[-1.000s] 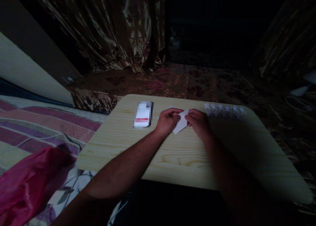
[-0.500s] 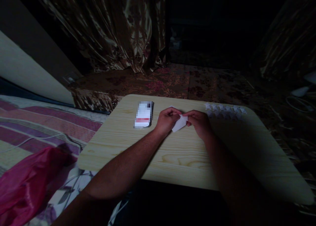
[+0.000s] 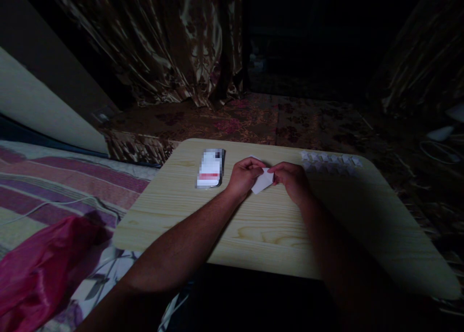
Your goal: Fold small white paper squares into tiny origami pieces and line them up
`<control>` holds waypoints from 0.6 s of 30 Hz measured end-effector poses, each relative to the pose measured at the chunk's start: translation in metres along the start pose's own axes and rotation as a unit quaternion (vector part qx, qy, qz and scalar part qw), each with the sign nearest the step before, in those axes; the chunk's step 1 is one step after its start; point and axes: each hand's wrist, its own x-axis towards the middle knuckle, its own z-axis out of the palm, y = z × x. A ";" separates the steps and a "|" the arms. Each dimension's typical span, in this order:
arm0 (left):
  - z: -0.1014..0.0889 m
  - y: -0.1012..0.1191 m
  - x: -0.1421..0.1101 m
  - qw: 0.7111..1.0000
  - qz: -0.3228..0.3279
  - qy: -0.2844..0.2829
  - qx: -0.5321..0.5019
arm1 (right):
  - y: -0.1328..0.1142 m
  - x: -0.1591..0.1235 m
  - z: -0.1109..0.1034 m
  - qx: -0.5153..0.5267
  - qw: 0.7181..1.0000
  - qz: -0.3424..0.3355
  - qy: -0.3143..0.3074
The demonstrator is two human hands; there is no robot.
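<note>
A small piece of white paper [image 3: 261, 183] with straight, angled edges is held over the middle of the wooden table [image 3: 203, 225]. My left hand [image 3: 243, 176] pinches it from the left, the thumb lying on its face. From the right, my right hand [image 3: 291, 178] grips the upper right edge between thumb and fingers. The fingertips of both hands nearly meet at the top of the paper. Small folded white paper pieces [image 3: 331, 159] lie in two rows at the back right of the table, the nearer row in shadow.
A phone [image 3: 209, 168], partly pixelated, lies left of my hands. Left of the table is a bed with a striped cover [image 3: 54, 177], a pink cloth or bag [image 3: 47, 269] and white cables. A patterned ledge [image 3: 224, 122] and curtains [image 3: 188, 42] stand behind. The right side is dim.
My right thumb and fingers have shifted slightly at the paper's upper right edge. The left hand and the other things look nearly unchanged.
</note>
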 end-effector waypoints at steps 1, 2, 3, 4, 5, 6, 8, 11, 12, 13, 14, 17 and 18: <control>0.000 0.000 0.000 1.000 0.000 0.002 0.003 | -0.001 0.000 0.001 -0.005 1.000 0.002 0.002; 0.000 0.000 0.000 1.000 0.000 0.003 0.006 | -0.002 -0.001 0.001 -0.012 1.000 0.001 0.004; 0.000 0.001 -0.001 1.000 0.001 0.004 0.009 | -0.002 -0.001 0.002 -0.019 1.000 -0.003 0.005; 0.000 0.001 -0.001 1.000 0.002 0.006 0.015 | -0.002 -0.001 0.002 -0.027 1.000 -0.007 0.005; 0.000 0.002 -0.002 1.000 0.005 0.008 0.022 | -0.002 -0.001 0.003 -0.033 0.999 -0.011 0.006; 0.001 0.002 -0.002 0.999 0.009 0.011 0.033 | -0.002 -0.001 0.004 -0.038 0.999 -0.013 0.007; 0.001 0.002 -0.003 0.998 0.021 0.015 0.055 | -0.001 -0.001 0.005 -0.046 0.999 -0.016 0.010; 0.001 0.002 -0.003 0.997 0.031 0.004 0.064 | -0.002 0.000 0.006 -0.028 0.999 -0.020 0.011; 0.001 0.002 -0.003 0.998 0.030 0.002 0.057 | -0.003 0.000 0.006 -0.020 1.000 -0.020 0.011; 0.001 0.001 -0.002 0.998 0.029 0.004 0.046 | -0.004 0.000 0.006 -0.014 1.000 -0.018 0.012; 0.000 0.002 -0.002 0.999 0.031 0.010 0.035 | -0.005 0.000 0.007 -0.014 1.000 -0.012 0.015; 0.000 0.003 0.000 0.998 0.045 0.035 0.006 | -0.008 -0.001 0.008 -0.041 0.999 0.020 0.021; 0.000 0.004 0.001 0.998 0.049 0.041 0.002 | -0.009 -0.001 0.008 -0.054 0.998 0.026 0.027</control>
